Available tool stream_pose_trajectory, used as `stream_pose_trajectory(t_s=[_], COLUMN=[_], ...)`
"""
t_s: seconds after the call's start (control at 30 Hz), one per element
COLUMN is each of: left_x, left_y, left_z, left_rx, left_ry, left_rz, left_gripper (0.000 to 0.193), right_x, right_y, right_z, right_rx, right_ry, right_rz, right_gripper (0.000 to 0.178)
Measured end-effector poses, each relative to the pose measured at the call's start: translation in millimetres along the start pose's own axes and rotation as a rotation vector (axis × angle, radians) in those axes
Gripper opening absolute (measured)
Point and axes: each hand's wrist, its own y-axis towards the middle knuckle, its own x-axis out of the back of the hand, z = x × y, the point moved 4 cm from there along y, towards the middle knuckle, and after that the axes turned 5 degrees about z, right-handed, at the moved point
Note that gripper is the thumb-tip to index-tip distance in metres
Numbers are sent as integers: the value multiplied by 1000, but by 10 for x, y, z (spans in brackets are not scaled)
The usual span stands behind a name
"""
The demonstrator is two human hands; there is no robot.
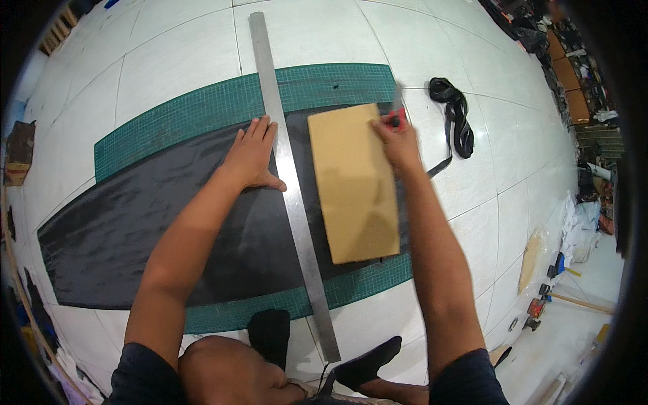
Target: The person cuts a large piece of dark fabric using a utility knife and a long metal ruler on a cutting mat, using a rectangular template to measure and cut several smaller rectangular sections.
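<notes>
A sheet of black fabric (162, 216) lies over a green gridded cutting mat (196, 131) on the floor. Across both runs a long metal ruler (295, 202), from far to near. My left hand (253, 158) is spread flat on the fabric, its thumb and fingertips at the ruler's left edge. Right of the ruler, a tan cardboard rectangle (354, 189) rests on the fabric. My right hand (398, 143) is closed round a red utility knife (396, 120) at the cardboard's far right corner, fingers touching its edge. The blade end is blurred.
A bundle of black strap (461, 128) lies on the tiles to the right, one end trailing toward the mat. My feet in black socks (368, 364) are near the ruler's near end. Cluttered goods (574, 88) line the far right, and a brown box (20, 154) stands far left.
</notes>
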Motion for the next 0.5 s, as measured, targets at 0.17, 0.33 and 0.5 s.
stream_pose_trajectory(t_s=[0.17,0.33,0.5], left_x=[20,37,69], left_y=[-108,-93,-103], left_z=[121,92,90], left_rx=[22,32,61], left_ry=[-11,-17,-12], left_rz=[5,13,32], left_gripper=[138,137,138], right_x=[-623,-687,-722], right_y=[-46,-99,-177], right_z=[-56,-20,84], right_rx=[-80,-79,-131], right_ry=[-16,-112,-173], right_rz=[-71,-121,-147], right_gripper=[26,30,35])
